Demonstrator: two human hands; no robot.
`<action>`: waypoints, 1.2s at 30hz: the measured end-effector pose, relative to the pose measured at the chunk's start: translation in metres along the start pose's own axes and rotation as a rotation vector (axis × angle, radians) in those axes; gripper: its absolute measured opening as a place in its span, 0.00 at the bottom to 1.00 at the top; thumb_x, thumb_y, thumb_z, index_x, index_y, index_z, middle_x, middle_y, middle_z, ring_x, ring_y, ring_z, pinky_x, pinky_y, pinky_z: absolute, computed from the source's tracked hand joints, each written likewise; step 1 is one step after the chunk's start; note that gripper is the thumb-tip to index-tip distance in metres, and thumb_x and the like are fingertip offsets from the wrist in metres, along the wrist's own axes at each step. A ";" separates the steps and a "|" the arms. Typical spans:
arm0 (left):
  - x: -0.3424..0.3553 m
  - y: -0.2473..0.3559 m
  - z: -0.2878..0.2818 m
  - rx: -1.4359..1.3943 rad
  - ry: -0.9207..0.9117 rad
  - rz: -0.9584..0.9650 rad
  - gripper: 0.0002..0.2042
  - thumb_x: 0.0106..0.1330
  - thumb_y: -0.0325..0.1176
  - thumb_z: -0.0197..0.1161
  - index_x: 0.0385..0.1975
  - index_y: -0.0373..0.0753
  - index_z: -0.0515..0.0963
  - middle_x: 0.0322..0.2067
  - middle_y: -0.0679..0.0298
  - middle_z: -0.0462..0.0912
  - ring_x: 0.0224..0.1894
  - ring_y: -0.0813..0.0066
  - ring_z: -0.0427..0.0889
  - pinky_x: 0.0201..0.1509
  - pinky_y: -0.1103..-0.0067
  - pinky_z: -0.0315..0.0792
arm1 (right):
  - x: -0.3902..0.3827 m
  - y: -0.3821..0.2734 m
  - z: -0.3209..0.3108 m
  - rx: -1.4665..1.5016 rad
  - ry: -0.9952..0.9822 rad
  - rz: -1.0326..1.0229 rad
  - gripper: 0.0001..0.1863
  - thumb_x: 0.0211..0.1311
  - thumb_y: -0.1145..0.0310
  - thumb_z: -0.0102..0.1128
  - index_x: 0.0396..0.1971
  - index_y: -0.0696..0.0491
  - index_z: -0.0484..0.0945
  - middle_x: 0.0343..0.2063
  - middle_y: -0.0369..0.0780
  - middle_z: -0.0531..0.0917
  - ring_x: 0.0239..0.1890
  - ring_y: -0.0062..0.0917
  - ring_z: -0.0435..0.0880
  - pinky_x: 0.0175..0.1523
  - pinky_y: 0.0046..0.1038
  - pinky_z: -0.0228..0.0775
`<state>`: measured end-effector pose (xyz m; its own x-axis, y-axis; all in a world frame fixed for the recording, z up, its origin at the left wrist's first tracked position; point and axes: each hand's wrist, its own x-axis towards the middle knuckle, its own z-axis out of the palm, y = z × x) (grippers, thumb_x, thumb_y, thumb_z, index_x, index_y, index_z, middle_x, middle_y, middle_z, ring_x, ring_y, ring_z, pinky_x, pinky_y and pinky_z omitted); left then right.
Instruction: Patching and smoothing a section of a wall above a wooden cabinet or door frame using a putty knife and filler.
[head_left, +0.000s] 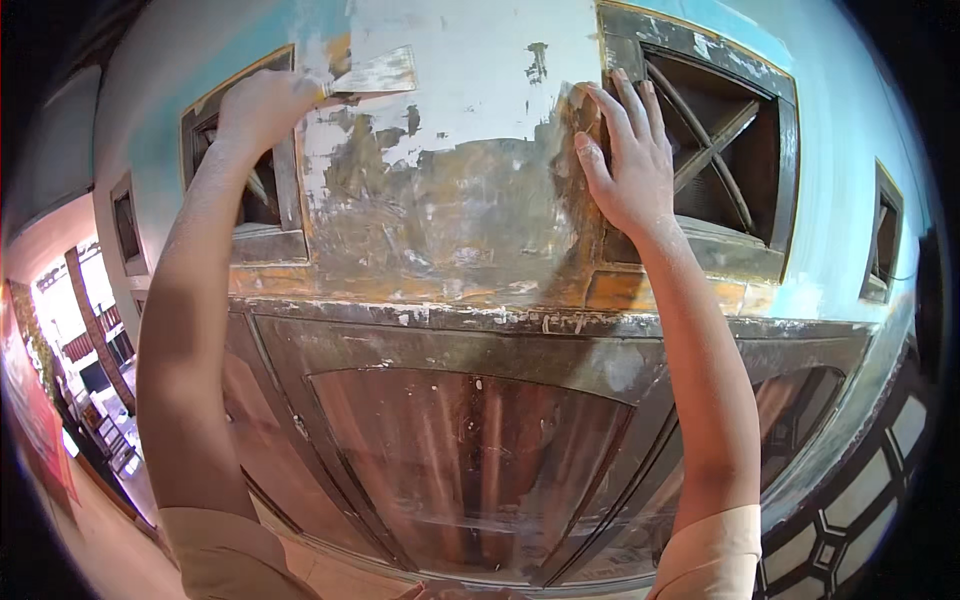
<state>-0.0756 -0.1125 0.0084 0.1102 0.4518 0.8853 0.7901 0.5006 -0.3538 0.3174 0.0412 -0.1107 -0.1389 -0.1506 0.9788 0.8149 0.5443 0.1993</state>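
Note:
My left hand (pixel 268 105) is raised high and closed round the handle of a putty knife (pixel 378 76). Its wide blade, smeared with white, lies close to the wall. White filler (pixel 470 80) covers the upper part of the wall between two vents; below it the surface (pixel 470 215) is bare, patchy grey and brown. My right hand (pixel 632 160) rests with fingers spread against the left side of the right vent's dark wooden frame (pixel 620 60). Nothing shows in it. White dust coats both hands and forearms.
Crossed bars fill the right vent opening (pixel 715 150); a similar left vent (pixel 262 195) lies partly behind my left arm. Below runs a paint-spattered ledge (pixel 450 318) over glazed wooden doors (pixel 470 460) with curtains behind. A bright opening (pixel 95 330) shows at far left, and a patterned grille (pixel 850 510) at lower right.

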 end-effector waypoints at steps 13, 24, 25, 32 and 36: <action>0.026 0.133 -0.059 -0.254 0.074 0.031 0.29 0.73 0.54 0.43 0.38 0.36 0.87 0.35 0.49 0.88 0.39 0.50 0.88 0.47 0.56 0.80 | 0.002 -0.001 0.005 0.026 0.032 -0.028 0.29 0.73 0.50 0.54 0.71 0.37 0.68 0.76 0.39 0.61 0.80 0.45 0.50 0.78 0.49 0.50; -0.003 0.051 -0.023 -0.249 0.058 0.028 0.26 0.72 0.52 0.45 0.39 0.38 0.87 0.37 0.49 0.89 0.40 0.50 0.88 0.46 0.55 0.80 | 0.001 -0.002 -0.002 0.021 -0.026 0.000 0.29 0.74 0.52 0.53 0.73 0.37 0.65 0.78 0.42 0.56 0.81 0.48 0.45 0.80 0.49 0.45; -0.005 0.035 -0.009 -0.231 0.065 0.052 0.27 0.72 0.52 0.44 0.39 0.39 0.87 0.37 0.49 0.89 0.40 0.51 0.89 0.46 0.56 0.81 | 0.000 -0.002 0.000 0.018 -0.037 0.005 0.29 0.75 0.52 0.53 0.73 0.37 0.64 0.78 0.41 0.56 0.81 0.47 0.44 0.80 0.49 0.46; -0.024 0.000 -0.002 -0.085 0.006 0.000 0.22 0.74 0.46 0.45 0.36 0.38 0.85 0.36 0.51 0.88 0.42 0.49 0.88 0.43 0.54 0.81 | -0.001 -0.001 -0.007 0.039 -0.052 0.029 0.30 0.75 0.51 0.52 0.73 0.39 0.64 0.78 0.42 0.56 0.80 0.47 0.49 0.78 0.48 0.50; -0.026 0.014 -0.008 -0.139 0.009 -0.008 0.24 0.76 0.49 0.44 0.38 0.38 0.86 0.36 0.51 0.88 0.41 0.50 0.88 0.44 0.56 0.81 | 0.000 -0.008 -0.004 0.127 -0.069 0.066 0.30 0.75 0.51 0.52 0.73 0.42 0.66 0.78 0.43 0.56 0.78 0.46 0.56 0.77 0.46 0.54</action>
<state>-0.0629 -0.1227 -0.0170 0.1087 0.4411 0.8908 0.8669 0.3964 -0.3021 0.3131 0.0337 -0.1128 -0.1289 -0.0562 0.9901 0.7466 0.6516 0.1342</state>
